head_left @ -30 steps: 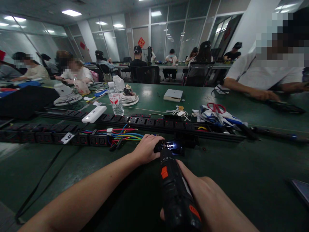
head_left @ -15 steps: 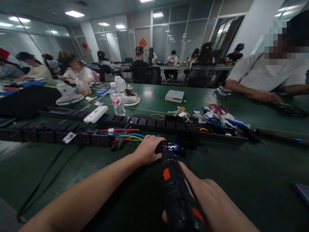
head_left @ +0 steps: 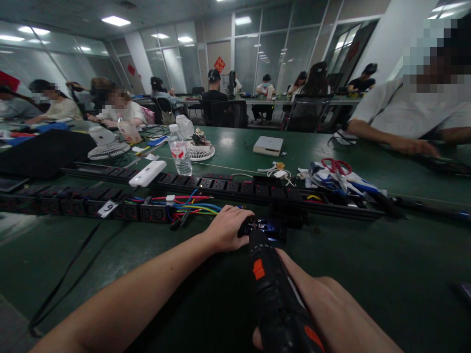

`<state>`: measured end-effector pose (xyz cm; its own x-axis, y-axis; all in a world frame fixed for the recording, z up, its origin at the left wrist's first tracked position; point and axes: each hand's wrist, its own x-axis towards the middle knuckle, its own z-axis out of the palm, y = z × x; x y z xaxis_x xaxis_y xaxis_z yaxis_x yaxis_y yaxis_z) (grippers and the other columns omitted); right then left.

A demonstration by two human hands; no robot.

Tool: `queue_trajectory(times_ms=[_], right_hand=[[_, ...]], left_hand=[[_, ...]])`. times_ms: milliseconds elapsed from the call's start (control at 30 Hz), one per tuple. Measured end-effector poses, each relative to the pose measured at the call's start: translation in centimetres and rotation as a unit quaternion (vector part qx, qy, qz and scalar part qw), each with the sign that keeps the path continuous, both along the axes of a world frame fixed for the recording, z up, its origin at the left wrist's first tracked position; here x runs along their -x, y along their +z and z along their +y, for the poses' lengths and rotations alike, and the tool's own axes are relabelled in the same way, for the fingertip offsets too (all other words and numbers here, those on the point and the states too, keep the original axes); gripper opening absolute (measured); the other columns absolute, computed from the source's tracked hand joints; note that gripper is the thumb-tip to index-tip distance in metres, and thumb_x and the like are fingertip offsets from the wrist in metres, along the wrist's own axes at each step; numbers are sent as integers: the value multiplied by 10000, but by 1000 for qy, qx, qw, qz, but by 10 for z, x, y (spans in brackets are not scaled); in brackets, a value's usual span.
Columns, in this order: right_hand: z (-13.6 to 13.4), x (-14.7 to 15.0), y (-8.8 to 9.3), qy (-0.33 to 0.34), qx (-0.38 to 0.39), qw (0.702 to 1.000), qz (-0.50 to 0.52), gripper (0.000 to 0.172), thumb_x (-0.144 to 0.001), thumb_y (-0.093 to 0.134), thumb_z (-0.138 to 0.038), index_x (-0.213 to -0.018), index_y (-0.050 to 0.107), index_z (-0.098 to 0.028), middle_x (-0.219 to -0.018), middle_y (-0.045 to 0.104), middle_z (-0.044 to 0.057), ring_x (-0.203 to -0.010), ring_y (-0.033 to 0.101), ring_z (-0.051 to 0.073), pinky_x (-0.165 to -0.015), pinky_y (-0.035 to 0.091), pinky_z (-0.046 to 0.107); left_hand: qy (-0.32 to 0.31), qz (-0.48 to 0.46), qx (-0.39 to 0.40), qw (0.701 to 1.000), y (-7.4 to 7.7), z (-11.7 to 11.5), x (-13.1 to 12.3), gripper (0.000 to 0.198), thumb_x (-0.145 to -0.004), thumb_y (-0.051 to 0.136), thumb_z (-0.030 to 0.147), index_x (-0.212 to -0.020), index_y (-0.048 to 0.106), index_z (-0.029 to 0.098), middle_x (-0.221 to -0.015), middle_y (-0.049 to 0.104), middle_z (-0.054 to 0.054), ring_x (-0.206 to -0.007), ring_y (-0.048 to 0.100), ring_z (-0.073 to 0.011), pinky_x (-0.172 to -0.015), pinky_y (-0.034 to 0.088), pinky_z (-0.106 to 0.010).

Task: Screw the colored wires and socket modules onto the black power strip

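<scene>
My right hand [head_left: 320, 299] is wrapped round a black cordless drill [head_left: 275, 289] with orange switches. The drill's nose points away from me at a small black electrical part [head_left: 270, 230], which its light brightens; the bit's tip is hard to make out. My left hand [head_left: 230, 228] grips the left end of that part, fingers curled over it. Just left of my left hand, red, blue and yellow-green wires [head_left: 195, 208] come out of a black socket strip [head_left: 127, 212] tagged with a number label [head_left: 107, 209].
A second long socket strip [head_left: 206, 184] lies behind, with a white power bank [head_left: 147, 173] on it and a water bottle [head_left: 180, 151] beside it. Red-handled scissors [head_left: 336, 166] rest on gloves at right. Fan parts [head_left: 200, 147] and a white box [head_left: 268, 145] stand farther back. A co-worker [head_left: 412, 117] sits across.
The view has shifted slightly, and the drill appears a little farther right and lower. Both hands keep their hold; the light on the black part looks dimmer.
</scene>
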<state>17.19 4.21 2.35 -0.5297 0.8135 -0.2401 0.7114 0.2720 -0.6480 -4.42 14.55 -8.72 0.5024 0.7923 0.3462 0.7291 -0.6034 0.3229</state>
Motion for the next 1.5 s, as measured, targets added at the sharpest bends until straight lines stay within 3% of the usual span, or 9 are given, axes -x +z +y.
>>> queue_trajectory(times_ms=[200,633,933,1333,1500], right_hand=[[4,-1,-2,7,20,1000,5,618,-755,661,-313,-1330,451,-230,-879,690,67,-739,659,264,-625,485,327],[-2,0,1,6,-14,1000,2,702,-737,679,-314,-1377,402,-232,-947,686,79,-801,654,284,-660,488,340],[3,0,0,11,17,1000,-4,700,-742,673,-292,-1380,396,-222,-929,691,70,-783,661,276,-650,485,339],[2,3,2,11,-20,999,-32,677,-752,676,-291,-1363,400,-199,-946,684,75,-808,656,272,-668,481,331],[6,0,-2,31,11,999,-32,659,-771,655,-285,-1369,394,-185,-901,688,67,-754,660,251,-627,468,308]], left_hand=[[2,-11,-2,1000,-1,0,-1,480,-752,634,271,-1208,499,207,-1193,627,-79,-1072,564,-244,-951,367,-391],[2,-14,10,1000,0,0,-1,487,-748,642,262,-1211,502,213,-1184,632,-76,-1074,568,-245,-959,369,-391],[-2,-15,1,1000,0,0,0,466,-755,639,272,-1198,507,207,-1185,631,-71,-1058,567,-241,-950,368,-388],[-4,-14,-10,1000,-2,1,1,469,-750,648,274,-1194,513,202,-1197,627,-73,-1063,568,-242,-951,372,-385],[-4,-17,-7,1000,-3,2,1,488,-745,647,270,-1207,506,201,-1182,633,-77,-1060,570,-246,-947,376,-391]])
